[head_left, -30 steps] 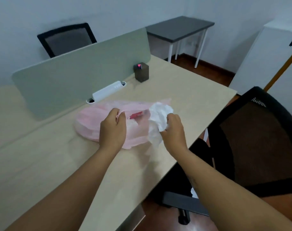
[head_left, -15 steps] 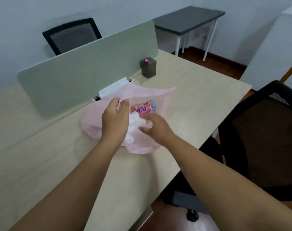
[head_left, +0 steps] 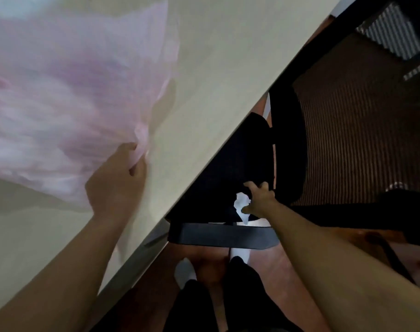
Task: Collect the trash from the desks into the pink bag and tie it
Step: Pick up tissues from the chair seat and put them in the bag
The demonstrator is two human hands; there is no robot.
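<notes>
The pink bag (head_left: 67, 92) lies blurred on the beige desk (head_left: 228, 56) at the upper left, with pale trash showing faintly through it. My left hand (head_left: 118, 180) pinches the bag's near corner at the desk's edge. My right hand (head_left: 258, 200) reaches down past the desk edge to the black chair seat (head_left: 228, 168), its fingers closed on a white crumpled paper (head_left: 241, 203) lying there.
The black office chair's mesh back (head_left: 347, 128) fills the right side. The desk's edge runs diagonally from lower left to upper right. My legs in dark trousers (head_left: 228, 295) and white socks (head_left: 186, 269) stand on the brown floor (head_left: 276, 267) below.
The view has swung sharply down. My right hand left the bag and dropped to the chair seat, where it grips a white paper. My left hand shifted to the bag's near corner.
</notes>
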